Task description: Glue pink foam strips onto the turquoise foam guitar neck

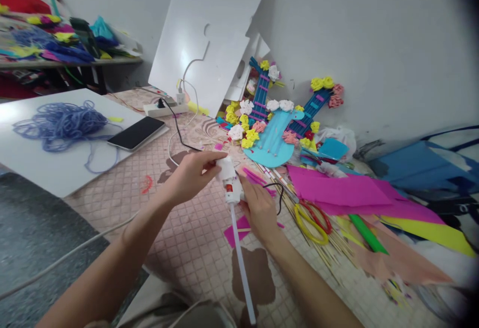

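A white glue gun (229, 181) with a long clear glue stick (241, 263) sticking out of its back lies between my hands. My left hand (190, 174) is closed round the gun's front end. My right hand (260, 208) rests beside its body with fingers curled against it, above a small pink foam piece (235, 232) on the patterned mat (187, 248). What the right fingers pinch is hidden.
Yellow-handled scissors (312, 223), pink foam sheets (337, 188) and a green marker (366, 233) lie to the right. Blue foam guitars with paper flowers (277, 118) lean at the wall. Left: white board with purple yarn (62, 123), a phone (136, 132), a power strip (164, 108).
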Motion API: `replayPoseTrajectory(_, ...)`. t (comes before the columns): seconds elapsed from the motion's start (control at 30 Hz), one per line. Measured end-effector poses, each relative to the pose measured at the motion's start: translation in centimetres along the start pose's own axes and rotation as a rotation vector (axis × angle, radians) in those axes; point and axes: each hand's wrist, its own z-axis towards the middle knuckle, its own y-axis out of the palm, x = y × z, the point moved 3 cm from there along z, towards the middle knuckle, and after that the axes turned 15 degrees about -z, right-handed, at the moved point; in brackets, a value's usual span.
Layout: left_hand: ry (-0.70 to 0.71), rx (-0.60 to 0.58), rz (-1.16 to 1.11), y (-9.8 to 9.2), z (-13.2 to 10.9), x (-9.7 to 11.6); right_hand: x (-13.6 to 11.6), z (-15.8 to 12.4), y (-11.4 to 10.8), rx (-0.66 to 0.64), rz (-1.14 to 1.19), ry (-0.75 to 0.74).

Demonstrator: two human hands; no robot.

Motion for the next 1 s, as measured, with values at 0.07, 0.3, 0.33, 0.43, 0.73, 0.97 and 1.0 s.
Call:
replayPoseTrajectory(0.07,-0.022,0.028,0.025,0.0,0.0,0.1,-0.1,0.0,0.0,-0.013,-0.053,-0.011)
replayPoseTrajectory(0.3,-0.053,-0.034,0.21,0.9,1.1,1.3,-0.5,0.1,-0.2,-0.039,-0.202,-0.041)
replayPoseTrajectory(0.33,-0.064,-0.04,0.244,1.0,1.3,1.3,-0.4,0.1,-0.2,-0.045,-0.21,-0.049)
replayPoseTrajectory(0.43,-0.074,-0.082,0.325,1.3,1.7,1.2,-0.5,0.0,0.0,-0.068,-0.234,-0.075)
replayPoseTrajectory(0.73,-0.149,-0.104,0.259,1.6,2.9,-0.4,-0.5,-0.4,0.3,-0.064,-0.235,-0.071)
replayPoseTrajectory(0.97,-0.019,-0.002,0.32,2.2,2.5,-1.0,-0.5,-0.3,0.3,-0.082,-0.2,-0.045)
replayPoseTrajectory(1.0,0.004,0.019,0.325,2.2,2.4,-1.1,-0.4,-0.3,0.2,-0.08,-0.187,-0.037)
